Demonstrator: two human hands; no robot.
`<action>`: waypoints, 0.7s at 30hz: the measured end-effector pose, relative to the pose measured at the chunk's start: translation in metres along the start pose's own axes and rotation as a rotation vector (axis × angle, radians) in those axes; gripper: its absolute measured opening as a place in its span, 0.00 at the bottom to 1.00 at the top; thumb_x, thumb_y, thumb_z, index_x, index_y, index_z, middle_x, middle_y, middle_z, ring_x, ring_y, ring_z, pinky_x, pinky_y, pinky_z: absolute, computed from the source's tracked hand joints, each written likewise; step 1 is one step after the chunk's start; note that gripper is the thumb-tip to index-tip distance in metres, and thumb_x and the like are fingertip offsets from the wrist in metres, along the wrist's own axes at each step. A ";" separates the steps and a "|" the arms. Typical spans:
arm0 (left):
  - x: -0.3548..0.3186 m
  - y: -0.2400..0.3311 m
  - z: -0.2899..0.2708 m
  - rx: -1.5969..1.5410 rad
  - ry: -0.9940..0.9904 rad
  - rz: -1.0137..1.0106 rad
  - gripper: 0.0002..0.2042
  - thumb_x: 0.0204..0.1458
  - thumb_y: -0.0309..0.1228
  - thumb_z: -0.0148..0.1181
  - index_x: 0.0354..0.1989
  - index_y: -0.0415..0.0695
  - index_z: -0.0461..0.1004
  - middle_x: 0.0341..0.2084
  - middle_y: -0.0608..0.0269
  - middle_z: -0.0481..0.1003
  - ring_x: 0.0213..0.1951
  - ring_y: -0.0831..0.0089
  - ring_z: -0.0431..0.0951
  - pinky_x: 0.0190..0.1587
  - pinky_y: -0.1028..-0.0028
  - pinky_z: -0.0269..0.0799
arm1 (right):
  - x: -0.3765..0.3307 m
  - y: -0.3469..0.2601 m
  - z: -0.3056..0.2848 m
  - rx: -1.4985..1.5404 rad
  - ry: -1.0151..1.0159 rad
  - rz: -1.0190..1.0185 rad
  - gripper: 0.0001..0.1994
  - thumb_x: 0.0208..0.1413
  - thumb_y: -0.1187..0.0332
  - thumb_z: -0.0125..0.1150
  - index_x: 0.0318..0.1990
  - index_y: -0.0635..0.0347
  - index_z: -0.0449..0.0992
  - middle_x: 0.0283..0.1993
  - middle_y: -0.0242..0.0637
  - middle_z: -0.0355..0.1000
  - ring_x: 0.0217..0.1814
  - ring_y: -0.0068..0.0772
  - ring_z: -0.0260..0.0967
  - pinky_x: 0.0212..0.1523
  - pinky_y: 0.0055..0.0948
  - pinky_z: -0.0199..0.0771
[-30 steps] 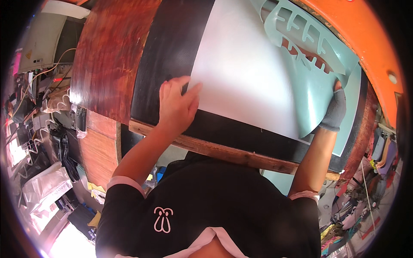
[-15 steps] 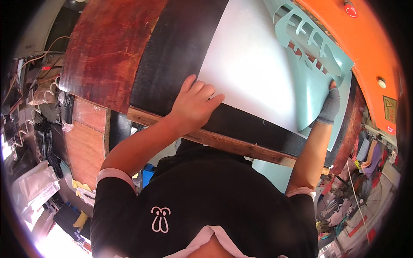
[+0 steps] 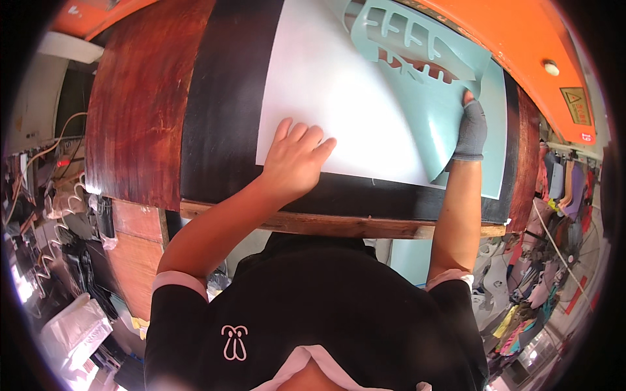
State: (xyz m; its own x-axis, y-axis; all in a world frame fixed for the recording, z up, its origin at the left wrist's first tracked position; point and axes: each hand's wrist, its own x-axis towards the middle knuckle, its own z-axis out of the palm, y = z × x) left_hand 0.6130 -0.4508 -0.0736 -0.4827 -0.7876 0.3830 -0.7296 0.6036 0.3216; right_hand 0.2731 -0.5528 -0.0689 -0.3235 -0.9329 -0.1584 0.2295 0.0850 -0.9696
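Observation:
A large white sheet [image 3: 339,85] lies flat on a black board. Over its right part curls a glossy teal sheet [image 3: 427,111] with rows of cut-out shapes; I cannot tell whether the two are joined. My right hand [image 3: 471,133], in a grey glove with the thumb tip bare, grips the curled teal sheet near its right side. The fingers beneath are hidden. My left hand [image 3: 297,156] is bare, fingers apart and slightly bent, over the white sheet's near left corner, holding nothing. Whether its fingertips press on the sheet is unclear.
The black board [image 3: 225,117] rests on a reddish-brown wooden table [image 3: 134,98] with a wooden front edge. An orange machine housing [image 3: 515,39] with a white knob curves along the far right. Cut pieces hang at right; cables and dark bundles hang at left.
The view has turned, so table and sheets appear shifted left. My left hand now lies over the white sheet, where before it was at its near left edge. The right hand still holds the teal sheet.

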 end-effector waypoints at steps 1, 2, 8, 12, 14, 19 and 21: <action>0.011 -0.002 0.005 -0.005 -0.033 -0.014 0.16 0.39 0.18 0.54 0.38 0.46 0.78 0.27 0.64 0.66 0.36 0.64 0.66 0.50 0.60 0.59 | 0.001 0.001 0.001 -0.006 -0.011 -0.020 0.18 0.57 0.62 0.53 0.49 0.66 0.71 0.46 0.43 0.72 0.46 0.38 0.71 0.49 0.35 0.73; 0.022 -0.004 0.009 0.008 -0.010 -0.008 0.16 0.40 0.18 0.54 0.38 0.46 0.78 0.27 0.64 0.66 0.36 0.64 0.66 0.50 0.61 0.59 | 0.002 0.001 0.001 -0.018 0.013 -0.021 0.17 0.57 0.62 0.53 0.49 0.66 0.71 0.46 0.43 0.72 0.46 0.38 0.72 0.49 0.34 0.73; 0.087 -0.030 0.033 0.148 0.088 -0.038 0.14 0.44 0.21 0.55 0.40 0.49 0.79 0.27 0.65 0.66 0.36 0.65 0.67 0.46 0.65 0.58 | -0.009 -0.003 0.009 0.045 -0.021 -0.037 0.13 0.57 0.62 0.55 0.41 0.64 0.76 0.38 0.32 0.72 0.38 0.24 0.68 0.42 0.25 0.69; 0.114 -0.050 0.037 0.212 0.118 -0.161 0.13 0.46 0.25 0.56 0.40 0.52 0.80 0.29 0.66 0.67 0.37 0.66 0.67 0.45 0.65 0.58 | -0.014 -0.007 0.012 0.011 -0.039 -0.040 0.14 0.58 0.61 0.55 0.41 0.63 0.77 0.36 0.28 0.72 0.36 0.19 0.66 0.40 0.21 0.67; 0.120 -0.062 0.035 0.226 0.115 -0.272 0.13 0.45 0.26 0.55 0.39 0.53 0.80 0.29 0.66 0.67 0.38 0.67 0.66 0.45 0.65 0.57 | -0.013 -0.007 0.013 -0.053 0.025 -0.043 0.14 0.58 0.62 0.55 0.42 0.64 0.77 0.37 0.28 0.72 0.37 0.19 0.66 0.41 0.21 0.67; 0.118 -0.071 0.035 0.251 0.138 -0.313 0.13 0.45 0.24 0.56 0.39 0.53 0.80 0.30 0.67 0.67 0.38 0.67 0.67 0.45 0.66 0.58 | -0.014 -0.004 0.011 0.086 -0.009 -0.043 0.14 0.58 0.64 0.55 0.44 0.66 0.75 0.38 0.29 0.72 0.40 0.20 0.66 0.44 0.21 0.66; 0.113 -0.072 0.035 0.265 0.167 -0.302 0.13 0.45 0.23 0.57 0.39 0.52 0.80 0.30 0.67 0.67 0.38 0.67 0.67 0.45 0.66 0.58 | -0.014 -0.003 0.009 0.111 -0.012 -0.047 0.14 0.58 0.65 0.55 0.45 0.67 0.75 0.39 0.30 0.72 0.41 0.20 0.66 0.44 0.21 0.66</action>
State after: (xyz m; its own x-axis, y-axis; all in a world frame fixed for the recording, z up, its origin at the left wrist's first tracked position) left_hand 0.5941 -0.5879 -0.0839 -0.1598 -0.8798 0.4477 -0.9356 0.2796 0.2154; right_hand 0.2856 -0.5437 -0.0625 -0.3252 -0.9392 -0.1099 0.3147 0.0021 -0.9492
